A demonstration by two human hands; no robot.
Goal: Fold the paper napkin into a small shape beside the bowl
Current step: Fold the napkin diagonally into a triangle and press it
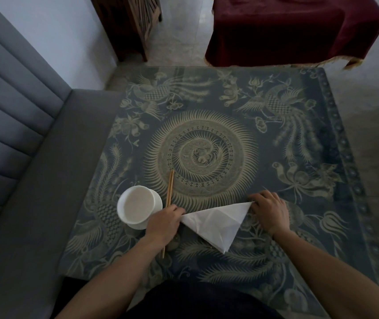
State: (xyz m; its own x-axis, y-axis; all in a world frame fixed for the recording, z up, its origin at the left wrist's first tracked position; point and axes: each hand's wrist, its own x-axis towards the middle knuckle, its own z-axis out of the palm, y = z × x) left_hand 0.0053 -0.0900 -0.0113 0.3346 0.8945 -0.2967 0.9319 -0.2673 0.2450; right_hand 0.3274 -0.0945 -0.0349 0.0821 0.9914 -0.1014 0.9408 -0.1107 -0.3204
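Pointing toward the person, napkin (216, 221) triangle.

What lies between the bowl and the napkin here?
In the head view, the chopsticks and the left hand lie between the bowl and the napkin.

The left hand (164, 223) covers the middle of the chopsticks (169, 189), so only their far ends and a short near tip show. It also hides the near right edge of the bowl (138, 207) and the napkin's (216, 223) left corner. The right hand (270, 211) hides the napkin's right corner; its fingers curl out of sight. The worktop (264, 157) is cut off low right, both forearms by the bottom edge.
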